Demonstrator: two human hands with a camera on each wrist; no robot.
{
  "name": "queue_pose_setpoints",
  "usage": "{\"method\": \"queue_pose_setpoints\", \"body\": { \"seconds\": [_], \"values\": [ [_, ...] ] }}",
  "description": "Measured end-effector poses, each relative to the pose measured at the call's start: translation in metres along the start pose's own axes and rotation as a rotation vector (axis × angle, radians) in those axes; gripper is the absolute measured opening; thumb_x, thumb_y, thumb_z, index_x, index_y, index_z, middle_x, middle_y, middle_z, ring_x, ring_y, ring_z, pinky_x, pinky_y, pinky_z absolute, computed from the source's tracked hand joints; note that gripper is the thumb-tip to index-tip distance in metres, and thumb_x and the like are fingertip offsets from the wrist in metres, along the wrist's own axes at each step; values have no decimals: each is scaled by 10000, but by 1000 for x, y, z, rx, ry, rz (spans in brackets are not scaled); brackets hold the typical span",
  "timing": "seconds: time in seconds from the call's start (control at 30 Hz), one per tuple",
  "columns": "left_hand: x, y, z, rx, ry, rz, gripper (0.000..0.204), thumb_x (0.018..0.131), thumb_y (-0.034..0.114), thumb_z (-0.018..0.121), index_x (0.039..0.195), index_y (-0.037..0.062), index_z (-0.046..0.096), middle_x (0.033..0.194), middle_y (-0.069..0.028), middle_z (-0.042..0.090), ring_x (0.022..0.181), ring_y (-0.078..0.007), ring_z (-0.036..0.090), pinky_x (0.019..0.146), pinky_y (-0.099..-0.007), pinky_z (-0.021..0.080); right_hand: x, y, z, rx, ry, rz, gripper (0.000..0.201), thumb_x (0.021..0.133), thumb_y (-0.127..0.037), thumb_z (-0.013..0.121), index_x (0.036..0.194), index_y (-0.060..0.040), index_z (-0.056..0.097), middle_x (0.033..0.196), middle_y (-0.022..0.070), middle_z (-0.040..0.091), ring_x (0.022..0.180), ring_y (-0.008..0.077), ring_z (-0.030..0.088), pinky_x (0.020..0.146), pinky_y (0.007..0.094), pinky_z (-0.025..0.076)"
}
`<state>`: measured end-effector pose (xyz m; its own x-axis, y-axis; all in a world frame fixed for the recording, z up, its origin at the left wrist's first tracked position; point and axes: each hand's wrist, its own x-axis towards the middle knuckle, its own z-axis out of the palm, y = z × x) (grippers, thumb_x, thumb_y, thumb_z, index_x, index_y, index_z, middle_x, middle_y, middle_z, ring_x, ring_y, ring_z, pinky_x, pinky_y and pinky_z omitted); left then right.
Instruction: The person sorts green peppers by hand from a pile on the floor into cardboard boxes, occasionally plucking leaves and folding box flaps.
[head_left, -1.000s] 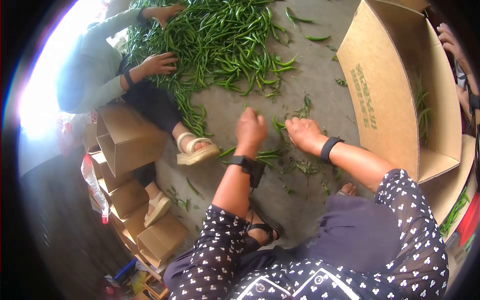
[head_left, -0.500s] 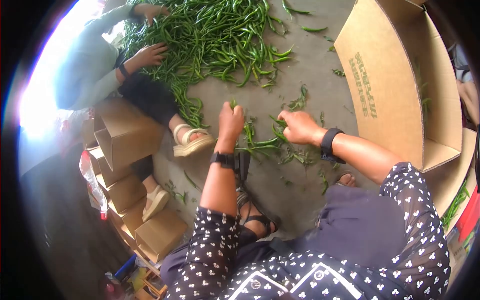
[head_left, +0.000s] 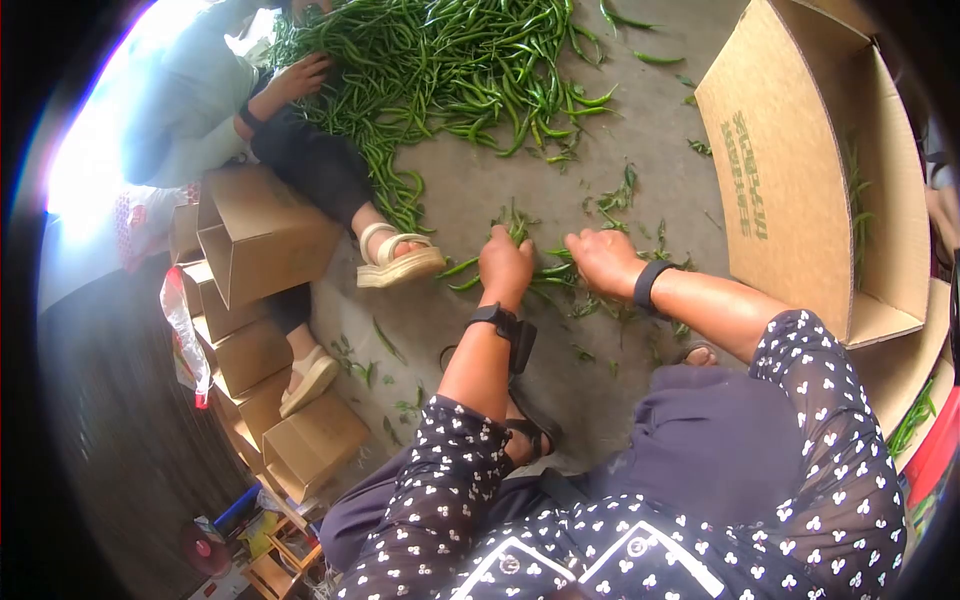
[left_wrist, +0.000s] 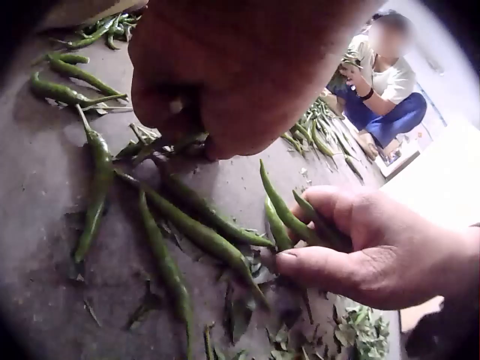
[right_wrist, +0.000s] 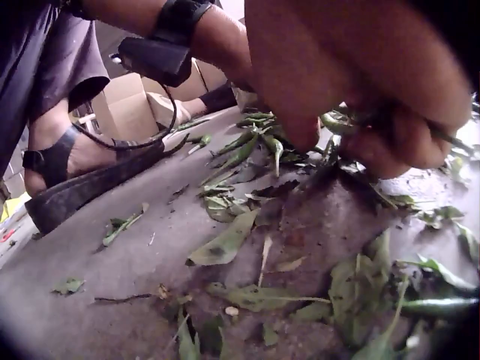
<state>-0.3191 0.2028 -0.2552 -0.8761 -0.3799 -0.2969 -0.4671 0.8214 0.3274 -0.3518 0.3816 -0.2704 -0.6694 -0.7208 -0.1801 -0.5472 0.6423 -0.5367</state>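
My left hand (head_left: pixel 507 264) is curled, with leafy green pieces (head_left: pixel 516 222) at its fingertips; in the left wrist view the same hand (left_wrist: pixel 225 67) pinches green stems above the floor. Close on its right, my right hand (head_left: pixel 607 263) hovers low. The left wrist view shows this right hand (left_wrist: pixel 367 247) holding several green chili peppers (left_wrist: pixel 281 196) between thumb and fingers. More long peppers (left_wrist: pixel 172 266) lie on the floor below both hands. Seen from the right wrist, the right hand's fingers (right_wrist: pixel 405 146) are curled near leaves and peppers.
A large pepper pile (head_left: pixel 450 70) covers the floor ahead, where another person's hand (head_left: pixel 300 76) touches it. A tall open carton (head_left: pixel 775 150) stands at right, smaller boxes (head_left: pixel 270 235) at left. Loose leaves (right_wrist: pixel 225 240) and sandalled feet (head_left: pixel 400 262) are nearby.
Compared with half a second ago, my left hand has moved right and slightly down in the head view, closer to my right hand. Leafy pieces now show at its fingertips.
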Motion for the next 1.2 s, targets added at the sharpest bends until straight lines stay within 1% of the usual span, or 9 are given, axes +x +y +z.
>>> {"method": "queue_pose_setpoints", "body": {
  "seconds": [0.13, 0.23, 0.3, 0.33, 0.53, 0.77, 0.9, 1.07, 1.2],
  "values": [
    [12, -23, 4, 74, -87, 125, 291, 791, 204, 631, 984, 7, 539, 836, -200, 651, 804, -366, 630, 705, -433, 490, 3, 4, -16, 85, 36, 25, 210, 715, -156, 584, 890, -40, 595, 857, 169, 638, 826, 338, 624, 726, 418, 501],
    [17, -33, -9, -355, -157, 68, 264, 815, 218, 596, 960, 8, 530, 803, -96, 641, 716, -261, 620, 653, -381, 493, 10, 10, -20, 363, 87, 168, 271, 707, -186, 565, 924, -31, 615, 894, 184, 641, 864, 353, 609, 751, 411, 491],
    [10, -27, -33, -875, -240, -280, 259, 841, 239, 571, 926, 1, 512, 794, -12, 585, 661, -181, 561, 603, -357, 470, 17, 24, -8, 465, 150, 177, 318, 716, -224, 554, 950, -21, 624, 873, 188, 640, 798, 315, 629, 733, 376, 492],
    [9, -30, -34, -965, -191, -285, 229, 846, 222, 545, 923, 11, 499, 788, -73, 581, 624, -241, 537, 606, -399, 456, 20, 28, -9, 720, 103, 289, 332, 731, -232, 551, 970, -11, 617, 848, 167, 638, 757, 269, 629, 724, 350, 492],
    [-25, -9, -20, 4, -201, 344, 193, 787, 167, 595, 933, 67, 515, 882, -185, 616, 803, -375, 598, 678, -468, 475, 17, 21, -43, 1351, -2, 429, 306, 808, -218, 540, 1022, -2, 563, 826, 68, 630, 671, 139, 597, 654, 272, 465],
    [-33, -5, -10, 332, -466, 508, 253, 765, 194, 641, 923, 43, 512, 873, -163, 610, 841, -374, 593, 709, -476, 466, 14, 33, -26, 1096, 60, 369, 336, 799, -318, 614, 931, -8, 606, 785, 76, 645, 660, 164, 607, 638, 320, 473],
    [-45, -18, -8, 321, -455, 522, 259, 760, 187, 643, 921, 37, 506, 854, -169, 603, 831, -377, 589, 706, -478, 463, 2, 26, -41, 644, 101, 363, 416, 821, -407, 585, 721, -5, 612, 658, 204, 598, 659, 341, 593, 648, 412, 462],
    [-37, -47, -16, 173, 59, 376, 216, 730, 139, 637, 874, 39, 511, 941, -174, 551, 932, -370, 536, 786, -457, 442, -2, 34, -36, 495, 79, 375, 375, 878, -329, 491, 780, 15, 604, 734, 238, 610, 748, 410, 592, 691, 462, 453],
    [-19, -97, -15, 143, 171, 439, 213, 722, 108, 625, 879, 29, 504, 970, -179, 524, 969, -381, 495, 827, -455, 418, -6, 36, -26, 507, 156, 341, 351, 880, -315, 484, 833, 21, 577, 791, 252, 611, 792, 422, 585, 714, 483, 444]
  ]
}}
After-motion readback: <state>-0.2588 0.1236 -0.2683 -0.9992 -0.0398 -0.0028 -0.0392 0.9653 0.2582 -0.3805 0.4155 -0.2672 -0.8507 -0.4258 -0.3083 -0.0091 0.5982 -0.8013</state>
